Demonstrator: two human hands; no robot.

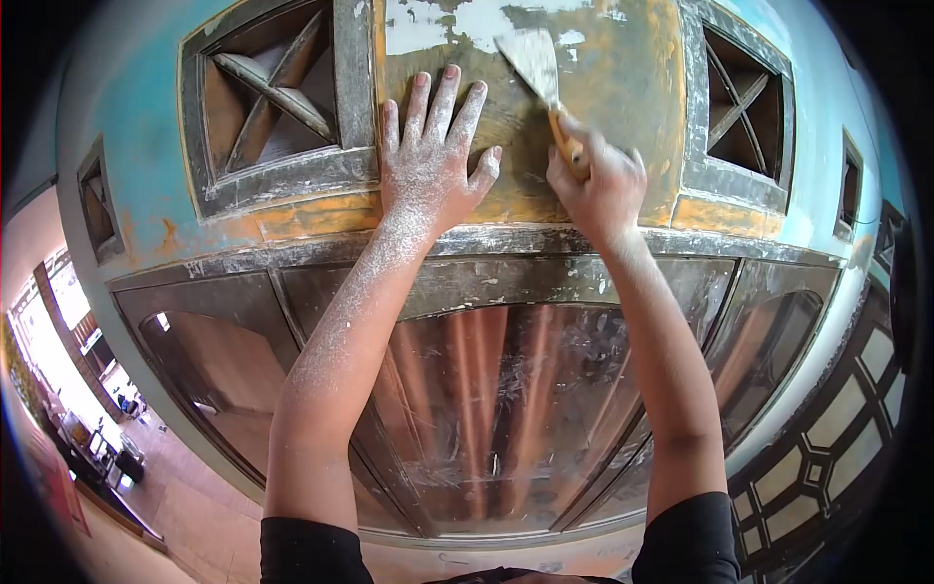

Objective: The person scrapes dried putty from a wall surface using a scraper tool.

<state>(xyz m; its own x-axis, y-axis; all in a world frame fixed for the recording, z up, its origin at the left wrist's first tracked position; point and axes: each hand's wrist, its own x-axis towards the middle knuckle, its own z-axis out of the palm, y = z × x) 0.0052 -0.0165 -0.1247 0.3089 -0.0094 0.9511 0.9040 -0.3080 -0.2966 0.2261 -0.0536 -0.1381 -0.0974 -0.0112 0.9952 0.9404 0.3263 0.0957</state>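
Note:
My left hand [431, 165] lies flat with fingers spread on a worn wall panel [632, 107], its skin dusted with white powder. A paint scraper [531, 66] with a wide metal blade and a yellowish wooden handle is gripped in my right hand [601, 185]. The blade points up and to the left, over the panel near an edge of remaining white paint [477, 21]. Below that paint, the panel surface shows brown and orange patches. Whether the blade edge presses on the surface is hard to tell.
Framed vents with crossed slats flank the panel, one on the left [275, 97] and one on the right [739, 107]. Beneath runs a dark wooden ledge [506, 243] above glazed panels with pinkish curtains [477, 389] behind. A room with tiled floor [195, 487] opens at lower left.

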